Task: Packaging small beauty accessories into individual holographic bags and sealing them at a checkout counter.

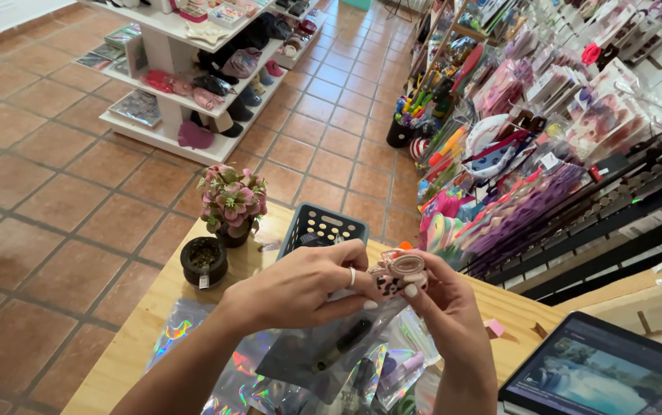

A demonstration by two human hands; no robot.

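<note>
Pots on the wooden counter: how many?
2. A pot holding pink flowers stands at the counter far edge, left of the dark slotted basket. A small dark pot without flowers stands beside it, nearer the camera. The hands may hide others.

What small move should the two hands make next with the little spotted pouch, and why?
Probably lower the spotted pouch toward the shiny bag below. Both the left hand and the right hand pinch the pouch above the wooden counter, and the bag hangs right beneath them with a dark item already inside. Whether the bag's mouth is open is hard to tell.
</note>
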